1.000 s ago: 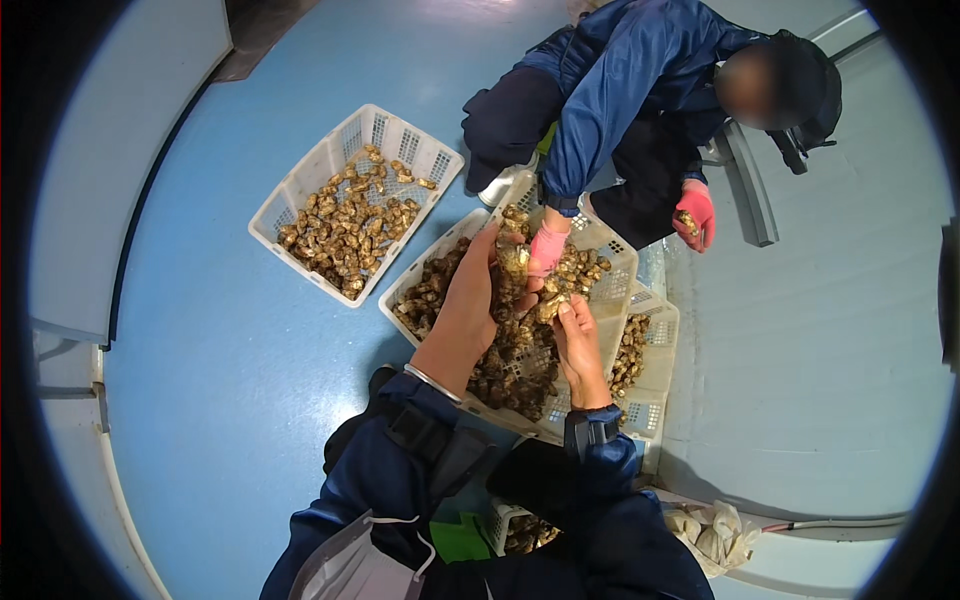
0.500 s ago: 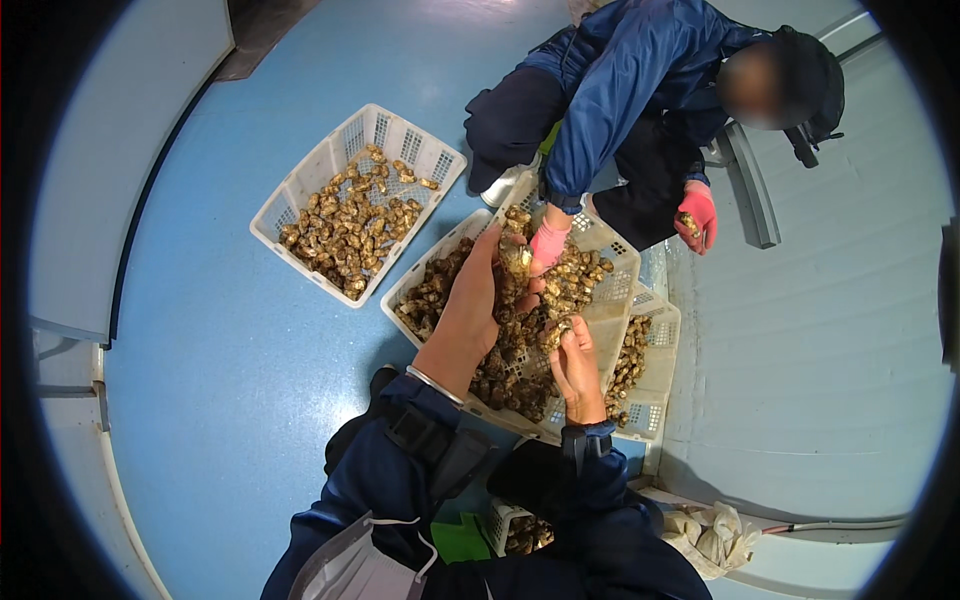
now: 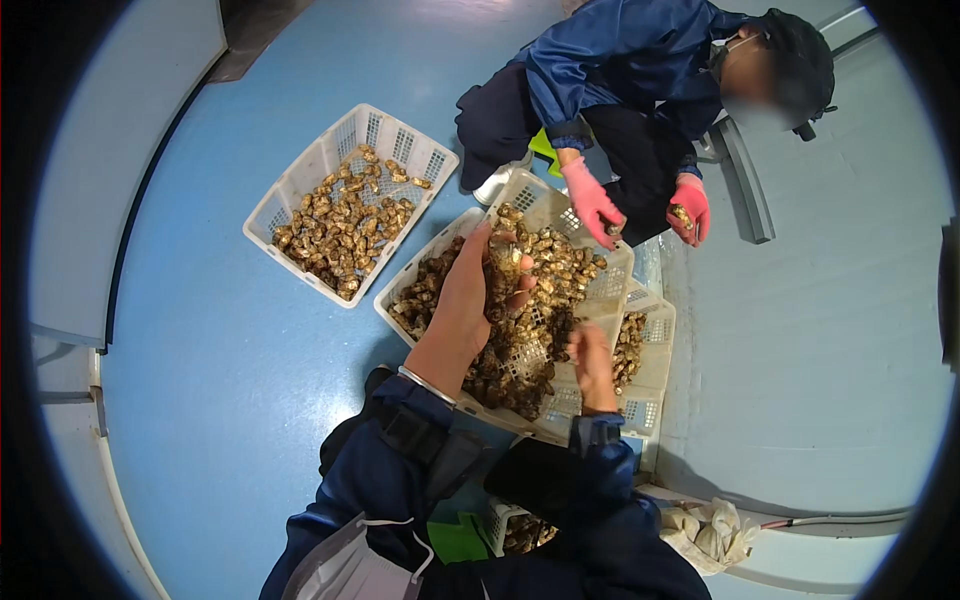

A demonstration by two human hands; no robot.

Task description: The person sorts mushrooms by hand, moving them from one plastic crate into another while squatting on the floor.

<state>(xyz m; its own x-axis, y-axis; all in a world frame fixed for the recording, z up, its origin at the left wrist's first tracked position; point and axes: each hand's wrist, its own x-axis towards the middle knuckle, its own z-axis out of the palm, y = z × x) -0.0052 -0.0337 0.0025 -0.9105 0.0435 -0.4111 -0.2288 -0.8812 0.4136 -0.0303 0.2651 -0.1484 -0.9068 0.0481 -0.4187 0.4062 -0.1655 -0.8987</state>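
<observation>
My left hand (image 3: 462, 300) is curled around a knobbly brown-and-cream piece (image 3: 507, 258), which looks like a mushroom. It is over the middle crate (image 3: 398, 338), a white perforated plastic crate heaped with such mushroom-like pieces (image 3: 572, 262). My right hand (image 3: 593, 362) is above the right part of these crates, next to dark pieces. Motion blurs its fingers, so whether anything is in them cannot be made out. Bare holes of the crate bottom show between my two hands.
Another white crate (image 3: 262, 212) with similar pieces stands left on the blue floor (image 3: 190, 330). A crate (image 3: 655, 385) sits at the right by the wall. Across from me crouches a person (image 3: 620, 70) in pink gloves, a piece in one hand. A pale sack (image 3: 708, 535) lies lower right.
My right hand has moved slightly right and down; the piece clearly seen in its fingers before is not discernible now. The other person's gloved hand has lifted out of the crate toward the right.
</observation>
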